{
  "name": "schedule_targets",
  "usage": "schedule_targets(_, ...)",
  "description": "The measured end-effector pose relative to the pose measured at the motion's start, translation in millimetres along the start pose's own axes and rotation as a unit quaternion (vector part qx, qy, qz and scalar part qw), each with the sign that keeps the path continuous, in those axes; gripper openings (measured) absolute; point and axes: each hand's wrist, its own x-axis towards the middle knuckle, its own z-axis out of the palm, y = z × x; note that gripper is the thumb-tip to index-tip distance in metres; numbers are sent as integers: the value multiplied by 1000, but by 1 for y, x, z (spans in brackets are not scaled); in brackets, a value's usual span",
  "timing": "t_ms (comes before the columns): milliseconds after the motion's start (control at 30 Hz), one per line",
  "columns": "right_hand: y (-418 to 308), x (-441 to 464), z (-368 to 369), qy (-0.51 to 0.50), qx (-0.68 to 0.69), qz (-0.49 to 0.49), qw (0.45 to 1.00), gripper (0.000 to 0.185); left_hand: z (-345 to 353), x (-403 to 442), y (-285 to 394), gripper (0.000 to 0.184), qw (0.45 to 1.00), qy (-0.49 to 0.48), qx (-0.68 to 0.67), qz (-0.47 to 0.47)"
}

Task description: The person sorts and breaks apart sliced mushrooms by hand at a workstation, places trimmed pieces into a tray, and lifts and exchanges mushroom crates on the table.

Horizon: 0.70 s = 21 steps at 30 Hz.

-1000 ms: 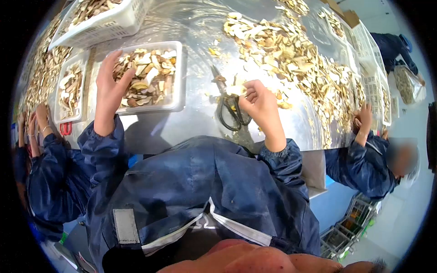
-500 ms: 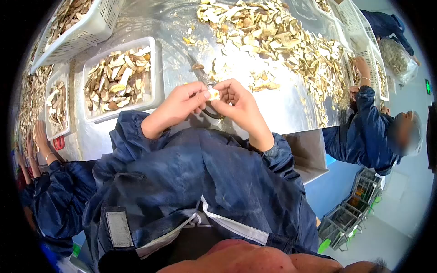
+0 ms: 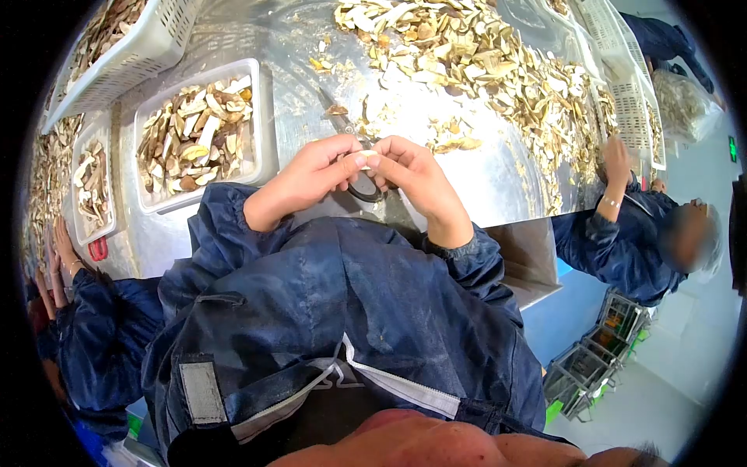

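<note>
Where left hand (image 3: 317, 170) meets right hand (image 3: 414, 173): fingers (image 3: 336, 145) pinching pale mushroom piece (image 3: 368, 159)
Scissors (image 3: 363, 190), 6 o'clock: best avoided
Pinch: light, likely brittle

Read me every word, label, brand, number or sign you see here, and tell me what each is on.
No words or numbers can be read.
Green sign at far right: too small to read.
Grey patch on the jacket: no writing shows.
</note>
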Motion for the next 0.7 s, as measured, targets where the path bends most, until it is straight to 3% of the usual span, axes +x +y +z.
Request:
schedule_targets(533,6,13,7,-32,0,-1,999,12,-10,-2,-10,23,999,1,-38,16)
schedule_targets(633,0,15,2,11,-2,-21,1000,13,-10,-4,-11,23,998,30,-61,4)
schedule_targets(700,-3,19,-11,114,-254,-88,956,15,-11,-4,-13,22,995,55,-79,-3)
